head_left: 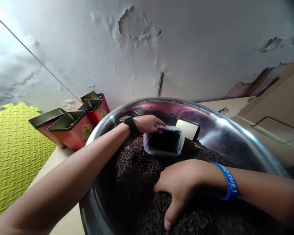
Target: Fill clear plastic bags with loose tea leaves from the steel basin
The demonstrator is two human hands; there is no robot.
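Inside the steel basin (220, 122), the left hand (150, 124) pinches the lined container (182, 142) at its far-left rim, mouth long left to right, as the right hand (183, 179), thumb splayed, works just nearer over dark leaves (139, 160).

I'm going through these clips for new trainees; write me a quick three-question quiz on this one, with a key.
1. Short answer: which hand is on the rim of the plastic-lined container?

2. True or false: the right hand, over the dark tea leaves, is on the arm with the blue wristband.

3. Multiple choice: how many open red tins show left of the metal basin? A) two B) four C) seven

Key
1. The left hand.
2. True.
3. B.
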